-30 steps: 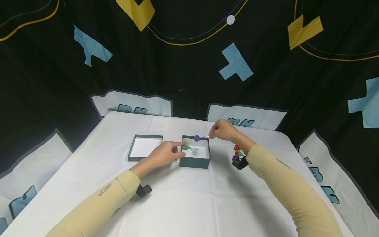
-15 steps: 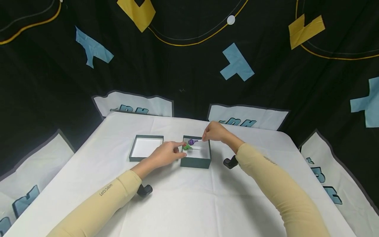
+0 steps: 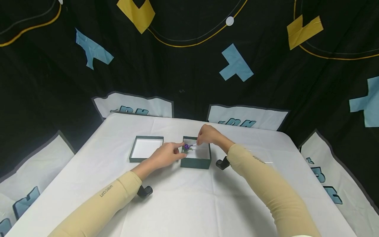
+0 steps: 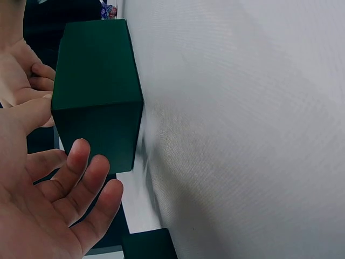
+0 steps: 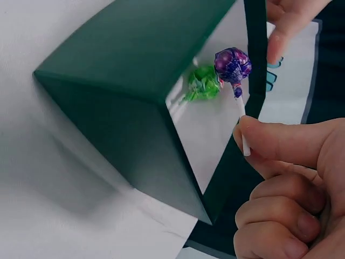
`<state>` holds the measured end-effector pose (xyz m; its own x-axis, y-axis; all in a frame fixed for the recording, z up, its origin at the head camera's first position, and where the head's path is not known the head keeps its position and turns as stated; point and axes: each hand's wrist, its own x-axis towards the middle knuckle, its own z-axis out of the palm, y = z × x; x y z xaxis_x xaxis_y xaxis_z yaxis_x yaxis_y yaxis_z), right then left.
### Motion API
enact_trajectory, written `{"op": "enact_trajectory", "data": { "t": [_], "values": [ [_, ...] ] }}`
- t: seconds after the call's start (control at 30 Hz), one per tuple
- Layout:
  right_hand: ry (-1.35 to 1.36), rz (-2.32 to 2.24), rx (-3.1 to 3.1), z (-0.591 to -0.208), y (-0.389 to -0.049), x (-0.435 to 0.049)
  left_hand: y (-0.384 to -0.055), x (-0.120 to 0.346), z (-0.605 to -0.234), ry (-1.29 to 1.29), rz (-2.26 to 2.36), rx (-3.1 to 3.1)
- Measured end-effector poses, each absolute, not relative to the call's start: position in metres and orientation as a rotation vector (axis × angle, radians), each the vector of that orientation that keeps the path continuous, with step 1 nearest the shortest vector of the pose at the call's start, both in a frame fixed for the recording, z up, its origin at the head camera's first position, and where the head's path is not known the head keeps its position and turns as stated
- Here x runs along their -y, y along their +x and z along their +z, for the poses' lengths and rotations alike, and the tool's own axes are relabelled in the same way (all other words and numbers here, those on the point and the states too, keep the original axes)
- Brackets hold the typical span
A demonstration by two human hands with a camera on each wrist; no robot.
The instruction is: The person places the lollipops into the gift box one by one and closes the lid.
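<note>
My right hand (image 3: pixel 207 134) pinches the white stick of a purple-wrapped lollipop (image 5: pixel 233 65) between thumb and forefinger, the other fingers curled. The candy hangs over the left part of a dark green box (image 3: pixel 196 163) with a white inside. A green-wrapped lollipop (image 5: pixel 204 83) lies in the box, partly covered by the purple one in the head view. My left hand (image 3: pixel 165 154) rests at the box's left side, forefinger by the left rim and thumb at the front left corner. Its other fingers are loosely bent beside the wall (image 4: pixel 97 129).
A shallow green tray or lid (image 3: pixel 146 148), white inside, lies left of the box. More lollipops (image 4: pixel 110 9) lie on the white-covered table (image 3: pixel 177 204) right of the box, mostly hidden by my right forearm in the head view. A black curtain (image 3: pixel 183 75) hangs behind.
My right hand has moved left and slightly down, bringing the purple lollipop from above the box's far right side to over the green one. My left hand has stayed in place.
</note>
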<state>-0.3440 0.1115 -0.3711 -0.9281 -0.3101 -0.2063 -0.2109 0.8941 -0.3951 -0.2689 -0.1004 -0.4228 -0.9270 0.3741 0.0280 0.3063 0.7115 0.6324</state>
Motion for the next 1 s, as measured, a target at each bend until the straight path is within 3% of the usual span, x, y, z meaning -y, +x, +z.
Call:
{"op": "enact_trajectory", "data": {
  "t": [1.0],
  "values": [
    [-0.447, 0.021, -2.789, -0.383, -0.332, -0.084, -0.269, 0.102, -0.424, 0.566, 1.043, -2.807]
  ]
}}
